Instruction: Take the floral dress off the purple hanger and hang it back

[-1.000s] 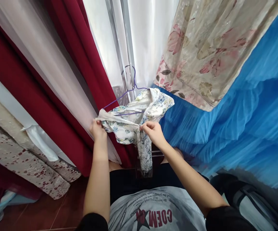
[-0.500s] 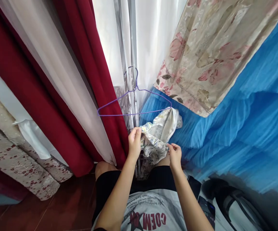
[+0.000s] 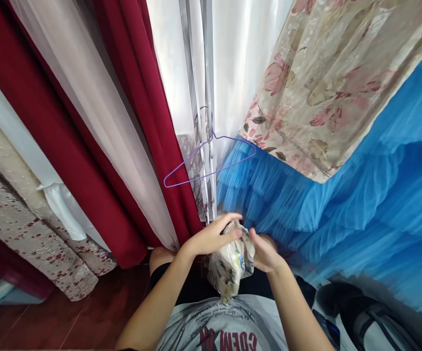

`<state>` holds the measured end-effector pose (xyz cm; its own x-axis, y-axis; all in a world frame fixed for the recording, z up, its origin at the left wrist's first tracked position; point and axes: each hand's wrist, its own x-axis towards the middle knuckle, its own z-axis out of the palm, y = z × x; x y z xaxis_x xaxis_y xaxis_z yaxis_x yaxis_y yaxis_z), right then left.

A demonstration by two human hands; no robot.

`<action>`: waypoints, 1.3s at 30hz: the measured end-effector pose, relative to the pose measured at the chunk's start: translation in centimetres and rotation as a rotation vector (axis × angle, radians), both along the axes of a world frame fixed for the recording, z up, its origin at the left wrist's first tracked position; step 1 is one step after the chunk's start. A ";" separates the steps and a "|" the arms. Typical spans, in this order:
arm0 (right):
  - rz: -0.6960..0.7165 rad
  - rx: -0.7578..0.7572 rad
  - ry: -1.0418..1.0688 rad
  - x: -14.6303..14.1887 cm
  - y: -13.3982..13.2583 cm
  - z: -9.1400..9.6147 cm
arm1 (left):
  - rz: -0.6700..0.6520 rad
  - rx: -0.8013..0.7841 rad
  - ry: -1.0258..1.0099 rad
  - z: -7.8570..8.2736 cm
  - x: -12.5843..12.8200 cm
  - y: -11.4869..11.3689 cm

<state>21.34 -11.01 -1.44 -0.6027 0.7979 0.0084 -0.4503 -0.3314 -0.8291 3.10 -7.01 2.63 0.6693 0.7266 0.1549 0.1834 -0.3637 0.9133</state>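
A white cloth with a blue flower print (image 3: 233,263) is bunched up between both my hands, just above my lap. My left hand (image 3: 213,236) lies over its top with the fingers curled round it. My right hand (image 3: 264,251) grips its right side. A thin purple wire hanger (image 3: 211,158) hangs bare from the metal window frame (image 3: 205,112), above and behind my hands, with nothing on it.
Red and white curtains (image 3: 123,112) hang at the left. A blue pleated fabric (image 3: 342,204) and a beige flowered fabric (image 3: 324,83) fill the right. A dark bag (image 3: 364,317) lies at the lower right. A flowered roll (image 3: 31,239) leans on the wooden floor at the left.
The cloth has come off the hanger, which now hangs bare. Both hands have pulled the cloth down toward my lap and gathered it into a bunch.
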 end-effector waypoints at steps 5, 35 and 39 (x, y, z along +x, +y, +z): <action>0.255 0.254 -0.286 3.3 1.0 3.0 | -0.261 -0.315 0.010 -4.4 -4.1 -0.6; -0.657 0.943 -1.015 3.2 16.9 7.1 | 0.485 0.767 0.167 12.4 -11.7 13.4; -0.838 0.947 -0.886 5.1 15.3 6.7 | 0.534 0.741 0.080 12.2 -10.3 13.9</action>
<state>26.41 4.28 5.25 -0.0848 0.8076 0.5835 0.5008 0.5408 -0.6758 -7.19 6.86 14.88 0.3016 0.6759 0.6724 0.5482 -0.7000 0.4577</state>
